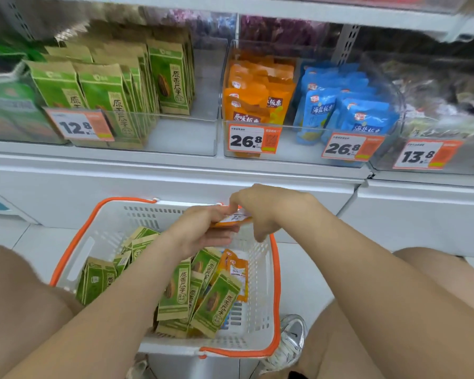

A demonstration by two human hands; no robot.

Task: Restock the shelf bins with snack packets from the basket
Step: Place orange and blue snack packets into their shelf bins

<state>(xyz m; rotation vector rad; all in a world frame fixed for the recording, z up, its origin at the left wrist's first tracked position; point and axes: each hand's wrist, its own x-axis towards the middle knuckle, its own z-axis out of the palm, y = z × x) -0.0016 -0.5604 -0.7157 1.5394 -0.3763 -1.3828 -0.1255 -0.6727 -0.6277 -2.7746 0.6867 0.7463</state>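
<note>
Holding 1 orange packet (231, 218) above the white basket (260, 310), both hands meet at its far rim. The left hand (203, 231) lies palm-up beneath it; the right hand (260, 209) pinches its top edge, fingers curled down. Slipping is the risk (2 light grips on slick foil), dropping it among the green packets (175, 291). The orange bin (253, 105) sits above, well apart.

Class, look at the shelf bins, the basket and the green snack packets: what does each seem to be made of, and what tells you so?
Shelf bins: probably clear glossy plastic; packets show through the walls.
Basket: white moulded plastic, judging by its slotted walls, with an orange rim.
Green snack packets: they look like matte kraft paper, brown edged and creased; any lining is not visible.
</note>
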